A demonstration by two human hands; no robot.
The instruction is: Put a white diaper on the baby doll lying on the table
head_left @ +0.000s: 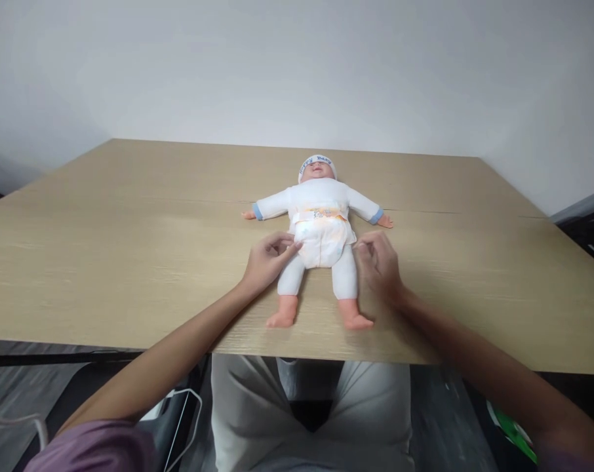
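A baby doll (319, 190) in a white suit with blue cuffs and a lettered cap lies face up on the table, legs toward me. Around its hips is a diaper (321, 241) with a printed orange waistband. My left hand (270, 261) is at the diaper's left side, thumb on its leg edge and fingers curled at the side. On the other side, my right hand (379, 262) is closed in a pinch at the diaper's ruffled side edge. The fingertips of both hands are partly hidden.
The wooden table (130, 262) has a seam across it and a pale wall (297, 72) behind. Its front edge is just above my lap. Below lie a white cable (198, 406) at the left and a green item (513, 432) at the right.
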